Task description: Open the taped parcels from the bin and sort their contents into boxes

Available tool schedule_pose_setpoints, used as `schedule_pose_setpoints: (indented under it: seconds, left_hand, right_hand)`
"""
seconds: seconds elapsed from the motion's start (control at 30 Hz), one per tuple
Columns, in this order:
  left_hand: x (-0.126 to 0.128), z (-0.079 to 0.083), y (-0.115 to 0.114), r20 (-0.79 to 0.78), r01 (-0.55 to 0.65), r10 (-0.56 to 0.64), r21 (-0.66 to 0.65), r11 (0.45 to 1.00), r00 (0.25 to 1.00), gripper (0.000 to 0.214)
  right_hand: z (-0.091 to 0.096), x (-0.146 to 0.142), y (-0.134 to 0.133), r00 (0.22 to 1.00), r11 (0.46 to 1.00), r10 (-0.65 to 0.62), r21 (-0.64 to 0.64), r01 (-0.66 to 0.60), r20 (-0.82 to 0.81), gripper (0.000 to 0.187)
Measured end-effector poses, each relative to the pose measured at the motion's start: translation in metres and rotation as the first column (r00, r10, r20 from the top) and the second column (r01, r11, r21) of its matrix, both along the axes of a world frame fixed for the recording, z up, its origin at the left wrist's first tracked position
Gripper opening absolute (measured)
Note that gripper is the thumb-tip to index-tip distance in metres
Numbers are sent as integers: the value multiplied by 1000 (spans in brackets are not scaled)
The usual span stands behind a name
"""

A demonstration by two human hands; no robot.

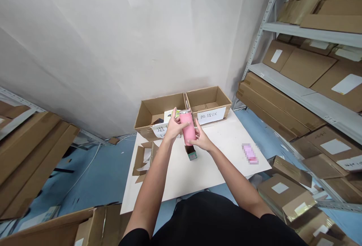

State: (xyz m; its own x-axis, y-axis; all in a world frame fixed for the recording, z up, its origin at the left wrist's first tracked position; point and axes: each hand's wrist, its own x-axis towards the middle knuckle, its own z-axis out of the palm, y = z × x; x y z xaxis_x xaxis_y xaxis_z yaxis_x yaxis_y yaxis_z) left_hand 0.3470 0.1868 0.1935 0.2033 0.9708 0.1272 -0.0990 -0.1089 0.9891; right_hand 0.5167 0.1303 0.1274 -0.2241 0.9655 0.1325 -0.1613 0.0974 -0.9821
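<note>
A pink tumbler [187, 129] with a silvery rim is held up over the white table [181, 180]. My left hand [174, 126] grips it near the top, thumb across its front. Lower on its right side, my right hand [201, 137] has its fingers around the base. Just below the tumbler sits a small green box [192, 155], its dark open end facing up toward the tumbler. Whether the two touch, I cannot tell.
Two open cartons with handwritten labels, a left carton [147, 114] and a right carton [223, 104], stand along the wall. A smaller open carton [138, 159] is at the table's left. A blurred pink item [250, 153] lies at right. Loaded shelves [299, 31] flank the right side.
</note>
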Motion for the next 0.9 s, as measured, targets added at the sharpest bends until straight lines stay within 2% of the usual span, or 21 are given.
schedule_pose_setpoints:
  seconds: [0.1, 0.2, 0.27, 0.37, 0.43, 0.5, 0.57, 0.67, 0.73, 0.8, 0.83, 0.9]
  left_hand:
    - [5, -4, -1, 8, 20, -21, 19, 1000, 1000, 140]
    - [10, -7, -1, -39, -64, 65, 23, 998, 997, 148]
    - [10, -8, -1, -34, -70, 70, -17, 997, 997, 148]
    - [11, -9, -2, 1, 2, -2, -37, 999, 1000, 143]
    - [12, -10, -2, -21, 2, -3, -11, 1000, 1000, 143]
    - [13, -12, -2, -48, -48, 48, -14, 999, 998, 147]
    - [15, -16, -1, -31, -67, 65, -54, 996, 997, 149]
    - [18, -21, -1, 41, 7, -4, -70, 998, 999, 142]
    - [19, -24, -1, 29, 6, -5, -34, 999, 1000, 139]
    - [19, -26, 0, -14, -51, 51, -20, 998, 999, 142]
    - [19, -27, 0, -25, -76, 75, -28, 997, 997, 144]
    - [17, -29, 0, -14, -81, 80, -62, 995, 997, 142]
  right_hand:
    - [-3, 5, 0, 1000, 999, -11, -35, 11, -5, 137]
    - [-7, 9, 2, 997, 997, -77, -28, 77, 10, 141]
    - [-11, 11, 4, 999, 999, -13, -41, 12, -44, 135]
    - [-15, 11, 5, 992, 995, 68, -69, -75, -104, 129]
    - [-16, 11, 4, 997, 999, 6, -52, -9, -71, 133]
    - [-16, 10, 3, 998, 998, -62, -28, 61, -24, 137]
    - [-15, 10, 2, 999, 999, -37, -29, 37, -18, 136]
    - [-14, 12, -1, 998, 997, 50, -50, -52, -36, 130]
    - [-15, 14, -3, 999, 999, -13, -47, 15, 42, 131]
    - [-16, 16, -3, 982, 992, -116, -22, 121, 149, 134]
    - [-17, 17, -3, 976, 990, -137, -9, 140, 171, 135]
    - [-19, 20, -3, 987, 996, -87, -4, 88, 137, 133]
